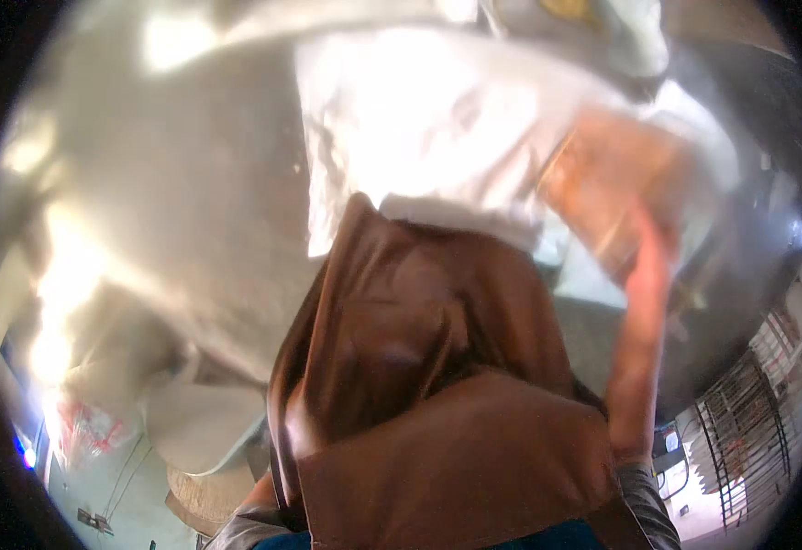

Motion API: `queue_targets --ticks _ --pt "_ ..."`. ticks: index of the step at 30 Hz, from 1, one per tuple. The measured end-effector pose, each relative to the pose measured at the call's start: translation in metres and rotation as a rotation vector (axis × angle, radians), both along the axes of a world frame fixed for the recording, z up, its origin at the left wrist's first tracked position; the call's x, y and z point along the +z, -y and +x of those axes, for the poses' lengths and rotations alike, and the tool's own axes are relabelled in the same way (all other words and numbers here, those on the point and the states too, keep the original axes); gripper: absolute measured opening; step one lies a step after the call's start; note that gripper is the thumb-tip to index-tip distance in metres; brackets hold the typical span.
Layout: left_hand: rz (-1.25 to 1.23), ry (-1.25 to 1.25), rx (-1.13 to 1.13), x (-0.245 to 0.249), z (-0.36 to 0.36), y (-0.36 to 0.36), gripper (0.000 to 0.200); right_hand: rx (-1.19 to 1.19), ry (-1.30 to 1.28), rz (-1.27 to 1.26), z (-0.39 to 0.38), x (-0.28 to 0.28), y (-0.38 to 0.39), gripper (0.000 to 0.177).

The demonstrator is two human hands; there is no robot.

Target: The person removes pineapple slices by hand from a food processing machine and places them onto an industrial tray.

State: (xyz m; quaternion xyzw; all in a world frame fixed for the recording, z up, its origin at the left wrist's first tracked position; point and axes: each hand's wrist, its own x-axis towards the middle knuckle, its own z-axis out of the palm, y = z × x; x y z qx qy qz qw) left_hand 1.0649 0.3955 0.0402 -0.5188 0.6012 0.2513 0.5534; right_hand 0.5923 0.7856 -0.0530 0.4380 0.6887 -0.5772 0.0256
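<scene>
A large sheet of brown, leather-like material [401, 312] is draped in folds in front of me, its smooth flap hanging over my lap. My left arm goes in under its left side, and my left hand is hidden there. Out to the right stretches my bare right arm, with my right hand [653, 240] blurred at its end. That hand lies against an orange-brown flat piece [593, 179], whose far side is smeared. Whether the fingers grip this piece does not show. Under and beyond both things lies a crumpled white sheet [382, 110], overexposed in its middle.
A wide grey-beige work surface [190, 183] spreads to the left and behind. A white object [621, 37] stands at the top right. Lower left are a round pale seat-like shape [199, 426] and a clear plastic bag [89, 431]. A dark metal rack [740, 431] stands lower right.
</scene>
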Motion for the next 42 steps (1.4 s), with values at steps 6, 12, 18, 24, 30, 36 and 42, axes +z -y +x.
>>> queue_targets --ticks 6,12,18,24,30,36,42 --pt "-0.032 -0.054 -0.022 -0.024 -0.014 0.012 0.052 0.079 0.041 -0.129 -0.034 0.023 -0.013 0.083" --pt "-0.059 -0.122 -0.055 -0.057 -0.017 0.029 0.051 0.187 -0.036 -0.047 -0.039 0.004 -0.033 0.085" --pt "-0.046 -0.257 -0.101 -0.108 -0.006 0.055 0.051 0.173 -0.086 0.087 -0.018 -0.002 -0.064 0.092" --pt "-0.039 -0.447 -0.105 -0.116 0.009 0.087 0.05 0.188 -0.295 0.347 0.029 0.056 -0.078 0.084" --pt "-0.017 -0.634 -0.17 -0.114 -0.026 0.132 0.05 -0.017 -0.346 0.478 0.09 0.083 -0.077 0.061" --pt "0.022 -0.862 -0.256 -0.083 -0.113 0.172 0.05 0.084 -0.615 0.623 0.125 -0.001 -0.021 0.063" --pt "0.071 -1.175 -0.465 -0.023 -0.184 0.208 0.05 0.432 -0.473 0.398 0.156 -0.127 0.017 0.066"
